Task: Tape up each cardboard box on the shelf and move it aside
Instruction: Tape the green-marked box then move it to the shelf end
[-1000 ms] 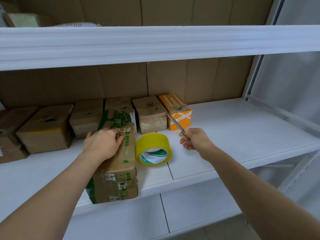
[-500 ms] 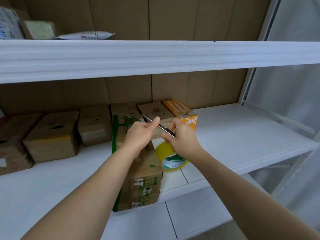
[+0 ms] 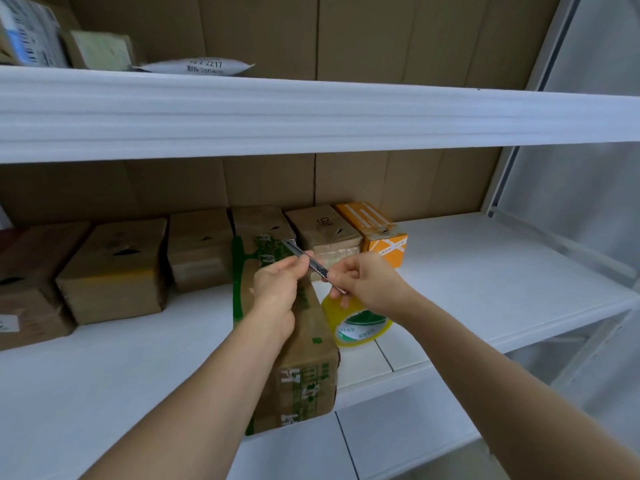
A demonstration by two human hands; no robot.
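Note:
A long cardboard box with green print (image 3: 304,362) lies on the white shelf (image 3: 485,282), its near end at the front edge. Above it, both hands hold a slim metal utility knife (image 3: 306,259). My left hand (image 3: 280,289) pinches the knife near its front. My right hand (image 3: 367,284) grips the rear end. A yellow tape roll (image 3: 360,329) lies flat on the shelf just right of the box, partly hidden by my right hand. A row of brown boxes (image 3: 114,271) and an orange box (image 3: 375,232) stands along the back.
An upper shelf (image 3: 311,112) runs across the view, with a white mailer bag (image 3: 197,66) and small boxes on it. Brown cardboard lines the back wall. A grey upright post (image 3: 519,161) stands at the right.
My left hand left the green-printed box and rose to meet the knife. My right hand brought the knife leftward over the box. The camera view tilted upward.

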